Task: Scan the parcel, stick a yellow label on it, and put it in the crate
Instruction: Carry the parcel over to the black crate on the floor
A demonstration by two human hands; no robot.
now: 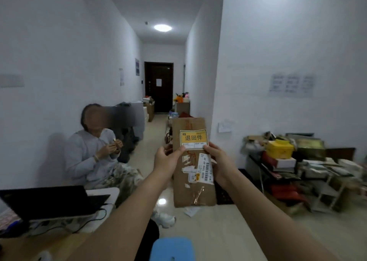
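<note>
I hold a flat brown cardboard parcel (193, 191) upright in front of me, in the middle of the view. A yellow label (193, 138) with black characters sits on its upper half. A white barcode sticker (206, 170) runs down its right side. My left hand (167, 159) grips the parcel's left edge, thumb on the label's lower left corner. My right hand (219, 161) grips the right edge, thumb on the label's lower right corner. No crate or scanner is in sight.
A person (93, 153) sits by the left wall. An open laptop (49, 201) rests at lower left. A blue stool (171, 248) is below my arms. Stacked boxes and clutter (297, 165) fill the right side. A corridor leads to a dark door (158, 86).
</note>
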